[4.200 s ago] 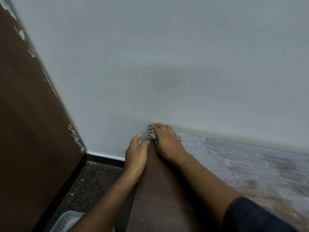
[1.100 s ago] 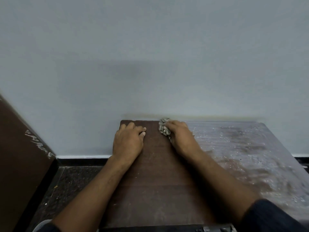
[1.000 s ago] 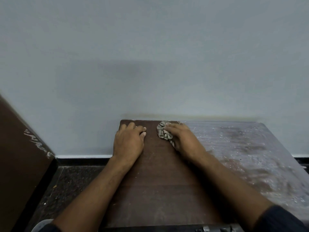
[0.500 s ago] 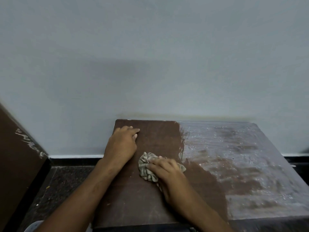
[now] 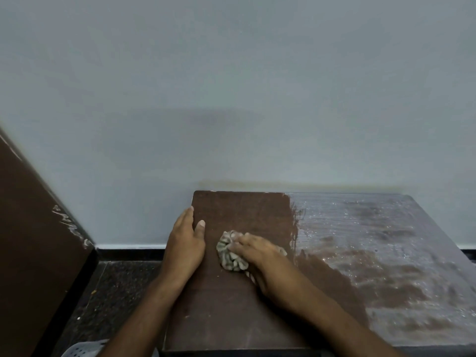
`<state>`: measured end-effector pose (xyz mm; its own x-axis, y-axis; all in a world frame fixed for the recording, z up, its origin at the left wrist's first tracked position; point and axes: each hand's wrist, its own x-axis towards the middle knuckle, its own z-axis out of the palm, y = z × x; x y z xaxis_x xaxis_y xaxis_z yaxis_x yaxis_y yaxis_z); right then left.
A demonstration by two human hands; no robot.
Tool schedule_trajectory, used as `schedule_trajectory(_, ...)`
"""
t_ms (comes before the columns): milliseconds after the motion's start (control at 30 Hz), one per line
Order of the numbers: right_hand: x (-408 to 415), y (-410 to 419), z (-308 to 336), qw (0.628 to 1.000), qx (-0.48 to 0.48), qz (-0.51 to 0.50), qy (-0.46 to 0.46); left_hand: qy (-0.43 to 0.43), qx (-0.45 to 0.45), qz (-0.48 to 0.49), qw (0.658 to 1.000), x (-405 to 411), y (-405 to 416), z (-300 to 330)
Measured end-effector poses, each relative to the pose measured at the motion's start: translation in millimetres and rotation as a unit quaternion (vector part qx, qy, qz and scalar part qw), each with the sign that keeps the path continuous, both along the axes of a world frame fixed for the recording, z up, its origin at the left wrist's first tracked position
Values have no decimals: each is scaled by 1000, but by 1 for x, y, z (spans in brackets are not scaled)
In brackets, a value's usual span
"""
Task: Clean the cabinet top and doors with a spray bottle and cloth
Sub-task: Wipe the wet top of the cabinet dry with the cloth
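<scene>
**One cloth, two hands on the cabinet top**

Head view: one crumpled cloth (image 5: pixel 231 252) lies bunched on the wiped, dark left part of the cabinet top (image 5: pixel 231 318), with no clear long axis. The right hand (image 5: pixel 260 256) presses on it; its fingers look slightly bent over the wad, though blur hides the grip. The left hand (image 5: pixel 184 247) rests flat at the left edge, fingers straight and pointing far. One white basket (image 5: pixel 82 350) sits near left on the floor.
</scene>
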<state>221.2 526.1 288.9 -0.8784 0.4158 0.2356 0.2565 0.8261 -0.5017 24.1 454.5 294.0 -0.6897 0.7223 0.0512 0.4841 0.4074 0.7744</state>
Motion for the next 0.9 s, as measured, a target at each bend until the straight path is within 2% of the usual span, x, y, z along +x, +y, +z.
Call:
schedule_trajectory(67,-13,39,0,999,9,-49,6,-19,-3,3,1000,-6,3,4)
schedule_trajectory(167,-34,102,-1,984,-20,-176,15,-59,9,6,998,-13,4,8)
schedule_trajectory(233,-47,111,0,977,-25,-211,12,-82,13,12,996,-16,3,9)
schedule_trajectory(300,-53,90,4,981,-28,-192,12,-92,12,16,996,-19,6,9)
schedule_trajectory(433,-38,51,8,998,-11,-55,10,-107,18,40,993,-23,15,7)
schedule_trajectory(500,-40,77,11,997,5,-75,-3,-128,26,44,990,-24,16,5)
schedule_trajectory(567,-50,107,9,990,-5,-138,6,-154,42,41,986,-27,14,1)
schedule_trajectory(667,-80,99,10,979,-26,-203,2,-184,60,39,980,-31,10,-2)
schedule_trajectory(800,-108,58,5,998,-16,-65,12,-188,77,40,978,-38,14,-10)
schedule_trajectory(900,-94,81,9,999,-19,-38,-5,-242,87,19,966,-47,8,-16)
